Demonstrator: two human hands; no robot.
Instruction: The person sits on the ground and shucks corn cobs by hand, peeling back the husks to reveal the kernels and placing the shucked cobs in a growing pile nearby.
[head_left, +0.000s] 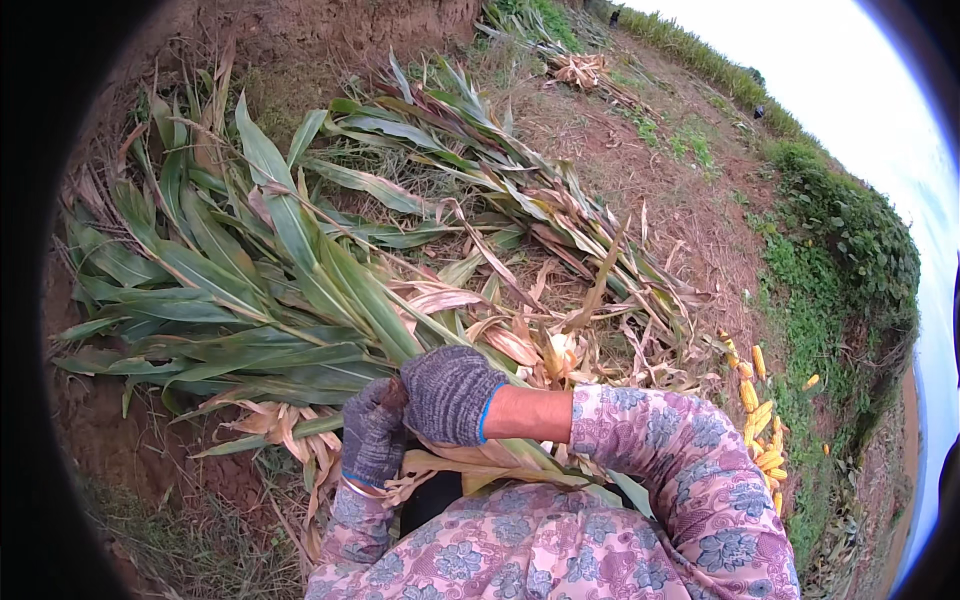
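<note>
My left hand (373, 433), in a grey knitted glove with a blue cuff, is closed near my lap. Pressed against it is my right hand (452, 395), gloved the same way, back upward with its fingers curled. A dark brown tuft (392, 395), which looks like the silk end of a corn ear, pokes out between the two; the rest of it is hidden by the gloves. Cut corn stalks with long green leaves (322, 277) lie under and beyond my hands. Dry husk leaves (495, 474) hang across my lap, and an opened pale husk (559, 356) lies beyond my right wrist.
Husked yellow corn ears (765, 450) are piled on the ground at right. Another row of cut stalks (540, 187) lies farther off, with a bundle (581, 71) beyond it. An earth bank (360, 30) rises at the top; green bushes (840, 210) grow at right.
</note>
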